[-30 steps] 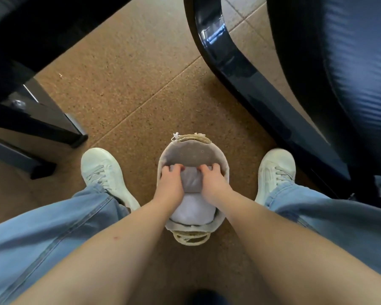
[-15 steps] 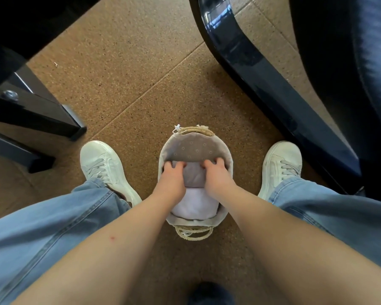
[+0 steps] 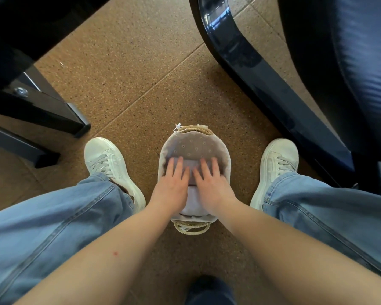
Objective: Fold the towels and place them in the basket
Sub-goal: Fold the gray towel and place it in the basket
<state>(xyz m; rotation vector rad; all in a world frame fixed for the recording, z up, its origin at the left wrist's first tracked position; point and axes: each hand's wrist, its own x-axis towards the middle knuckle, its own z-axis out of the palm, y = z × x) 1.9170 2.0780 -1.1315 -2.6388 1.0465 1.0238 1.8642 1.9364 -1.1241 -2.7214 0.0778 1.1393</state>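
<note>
Folded pale towels (image 3: 194, 203) lying inside oval fabric-lined wicker basket (image 3: 194, 144) on speckled cork floor (image 3: 141, 84), pressed down by flat, straight-fingered left hand (image 3: 173, 186) and right hand (image 3: 211, 186); placing apparently finishing, further towels unseen

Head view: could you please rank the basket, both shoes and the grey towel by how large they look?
1. Basket, the largest.
2. Left shoe and right shoe: they look alike and both are partly covered, so I cannot rank one above the other.
3. Grey towel: smallest visible, mostly covered.
</note>
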